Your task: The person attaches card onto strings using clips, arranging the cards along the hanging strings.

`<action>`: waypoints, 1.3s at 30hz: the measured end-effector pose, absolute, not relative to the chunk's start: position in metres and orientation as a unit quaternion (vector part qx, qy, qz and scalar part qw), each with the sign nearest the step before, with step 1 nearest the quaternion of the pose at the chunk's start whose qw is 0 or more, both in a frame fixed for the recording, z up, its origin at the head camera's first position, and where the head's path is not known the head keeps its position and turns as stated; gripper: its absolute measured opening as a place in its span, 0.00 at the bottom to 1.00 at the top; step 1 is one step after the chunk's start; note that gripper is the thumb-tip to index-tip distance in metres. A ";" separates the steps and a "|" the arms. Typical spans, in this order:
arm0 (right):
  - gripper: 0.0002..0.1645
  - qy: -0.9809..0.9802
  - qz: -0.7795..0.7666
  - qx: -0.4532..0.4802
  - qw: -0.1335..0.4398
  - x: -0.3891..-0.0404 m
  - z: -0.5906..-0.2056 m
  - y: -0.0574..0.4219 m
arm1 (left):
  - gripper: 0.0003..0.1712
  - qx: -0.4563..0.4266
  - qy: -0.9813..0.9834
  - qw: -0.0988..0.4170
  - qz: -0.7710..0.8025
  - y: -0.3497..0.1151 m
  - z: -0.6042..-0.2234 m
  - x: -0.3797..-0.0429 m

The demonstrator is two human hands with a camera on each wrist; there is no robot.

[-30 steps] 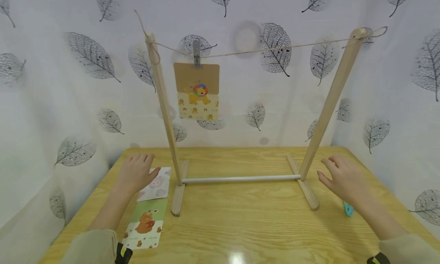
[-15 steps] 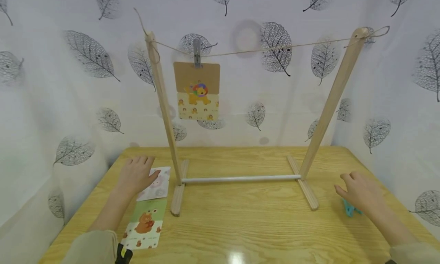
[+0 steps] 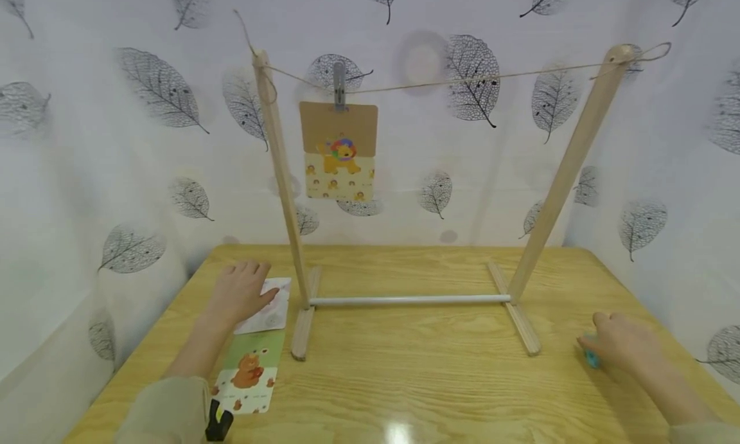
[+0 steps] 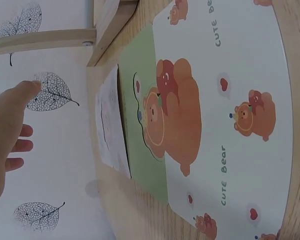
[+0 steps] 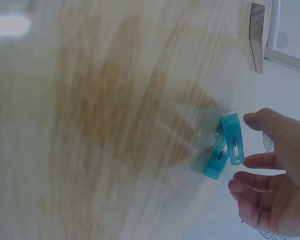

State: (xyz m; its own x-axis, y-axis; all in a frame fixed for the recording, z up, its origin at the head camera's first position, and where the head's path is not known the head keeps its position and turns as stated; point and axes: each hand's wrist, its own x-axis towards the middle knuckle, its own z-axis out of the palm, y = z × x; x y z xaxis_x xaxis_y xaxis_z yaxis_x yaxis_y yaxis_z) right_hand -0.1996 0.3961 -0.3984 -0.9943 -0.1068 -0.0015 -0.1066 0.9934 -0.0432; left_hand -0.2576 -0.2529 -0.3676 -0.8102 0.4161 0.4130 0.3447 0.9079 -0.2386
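My right hand (image 3: 627, 341) is low at the table's right side, beside a teal clothespin (image 3: 592, 357). In the right wrist view, the thumb and fingers of that hand stand apart around one end of the clothespin (image 5: 232, 137), not pinching it. My left hand (image 3: 239, 293) hovers over two cards at the left, fingers loosely extended and holding nothing. A green-and-white bear card (image 3: 248, 392) lies nearer me. A whitish card (image 3: 268, 319) lies just beyond it, partly hidden by the hand in the head view.
A wooden stand with a left post (image 3: 280, 161), right post (image 3: 569, 168) and white crossbar (image 3: 410, 300) occupies the middle. A string (image 3: 439, 83) spans the post tops. From it a grey clothespin (image 3: 339, 84) holds a lion card (image 3: 340, 129). Leaf-patterned cloth (image 3: 393, 225) surrounds the table.
My right hand has moved down and to the right, from above the table to the teal clothespin. The left hand stays over the cards. The head view has shifted slightly.
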 end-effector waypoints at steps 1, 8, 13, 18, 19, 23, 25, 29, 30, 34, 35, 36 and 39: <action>0.31 0.998 -0.024 -0.053 0.011 -0.199 -0.399 0.397 | 0.30 -0.197 -0.953 0.218 0.074 -0.253 -0.368 -0.259; 0.21 0.996 -0.050 -0.053 0.046 -0.195 -0.402 0.394 | 0.35 -0.184 -0.972 0.141 0.040 -0.255 -0.371 -0.265; 0.16 0.996 -0.060 -0.044 0.041 -0.193 -0.401 0.390 | 0.35 -0.177 -0.977 0.119 0.025 -0.256 -0.374 -0.271; 0.25 0.997 -0.041 -0.050 0.034 -0.193 -0.402 0.391 | 0.37 -0.164 -0.982 0.092 0.021 -0.261 -0.377 -0.277; 0.25 0.997 -0.038 -0.050 0.033 -0.194 -0.403 0.391 | 0.37 -0.160 -0.983 0.085 0.022 -0.262 -0.379 -0.278; 0.24 0.998 -0.032 -0.053 0.026 -0.195 -0.406 0.393 | 0.38 -0.147 -0.987 0.061 0.027 -0.268 -0.384 -0.284; 0.24 0.998 -0.030 -0.054 0.023 -0.195 -0.407 0.394 | 0.38 -0.143 -0.988 0.056 0.029 -0.270 -0.387 -0.287; 0.20 0.998 -0.032 -0.055 0.019 -0.194 -0.407 0.393 | 0.38 -0.139 -0.989 0.044 0.021 -0.269 -0.389 -0.290; 0.19 0.998 -0.032 -0.055 0.018 -0.194 -0.406 0.393 | 0.37 -0.138 -0.989 0.041 0.019 -0.268 -0.389 -0.290; 0.15 0.998 -0.032 -0.059 0.011 -0.193 -0.406 0.391 | 0.36 -0.137 -0.990 0.031 0.013 -0.266 -0.387 -0.292; 0.14 0.998 -0.031 -0.060 0.009 -0.192 -0.405 0.390 | 0.36 -0.137 -0.990 0.028 0.011 -0.266 -0.387 -0.293; 0.13 0.998 -0.030 -0.061 0.006 -0.192 -0.404 0.389 | 0.36 -0.137 -0.990 0.024 0.010 -0.265 -0.388 -0.294; 0.12 0.998 -0.026 -0.064 -0.002 -0.192 -0.403 0.386 | 0.35 -0.133 -0.991 0.013 0.002 -0.265 -0.390 -0.297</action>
State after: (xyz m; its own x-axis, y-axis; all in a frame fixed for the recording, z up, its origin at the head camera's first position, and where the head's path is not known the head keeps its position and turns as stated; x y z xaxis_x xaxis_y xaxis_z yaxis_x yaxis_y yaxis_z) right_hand -0.1915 0.3858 -0.4028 -0.9919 -0.1272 0.0067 -0.1274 0.9905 -0.0516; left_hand -0.2968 -0.2653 -0.3899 -0.9645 0.2629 0.0246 0.2628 0.9648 -0.0064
